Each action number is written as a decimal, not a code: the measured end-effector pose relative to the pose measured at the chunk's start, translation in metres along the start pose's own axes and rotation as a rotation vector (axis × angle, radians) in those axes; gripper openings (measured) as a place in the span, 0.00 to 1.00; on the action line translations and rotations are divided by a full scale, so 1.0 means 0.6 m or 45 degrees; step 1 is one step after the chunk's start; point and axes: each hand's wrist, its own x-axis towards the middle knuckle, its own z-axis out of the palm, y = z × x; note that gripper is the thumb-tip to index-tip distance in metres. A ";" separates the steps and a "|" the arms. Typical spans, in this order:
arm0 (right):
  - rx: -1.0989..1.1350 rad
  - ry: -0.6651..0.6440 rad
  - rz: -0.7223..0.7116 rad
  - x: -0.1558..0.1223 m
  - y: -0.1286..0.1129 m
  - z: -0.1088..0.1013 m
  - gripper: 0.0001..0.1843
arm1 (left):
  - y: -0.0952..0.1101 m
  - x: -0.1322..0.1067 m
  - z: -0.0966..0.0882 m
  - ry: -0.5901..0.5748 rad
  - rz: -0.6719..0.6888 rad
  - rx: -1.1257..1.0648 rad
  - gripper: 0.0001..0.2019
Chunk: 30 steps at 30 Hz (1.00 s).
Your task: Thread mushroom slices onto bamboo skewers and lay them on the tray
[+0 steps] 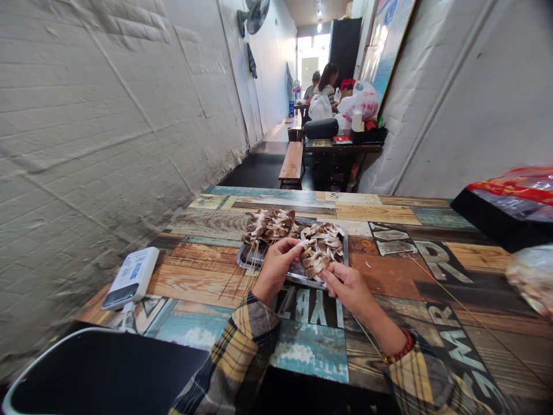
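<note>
A metal tray [344,253] lies on the table, holding a heap of torn brown-and-white mushroom pieces [326,236] on its right side. On its left side are mushrooms threaded on skewers [270,223], their thin sticks pointing toward me. My left hand [276,266] pinches a pale mushroom piece at the heap's left edge. Closed at the front of the heap, my right hand [349,286] has its fingertips on a brown mushroom piece [317,264]. A bamboo skewer [365,332] runs out below this hand toward my wrist; its upper end is hidden.
A white device [132,276] with a cable lies at the table's left. Another bamboo skewer [470,311] lies on the right, near a black box with red packaging [514,193] and a plastic bag [533,276]. Farther back are a bench [291,161], another table and two seated people.
</note>
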 end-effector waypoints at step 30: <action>-0.171 0.007 -0.047 -0.001 -0.006 0.002 0.18 | 0.000 -0.003 0.004 0.031 0.039 -0.084 0.13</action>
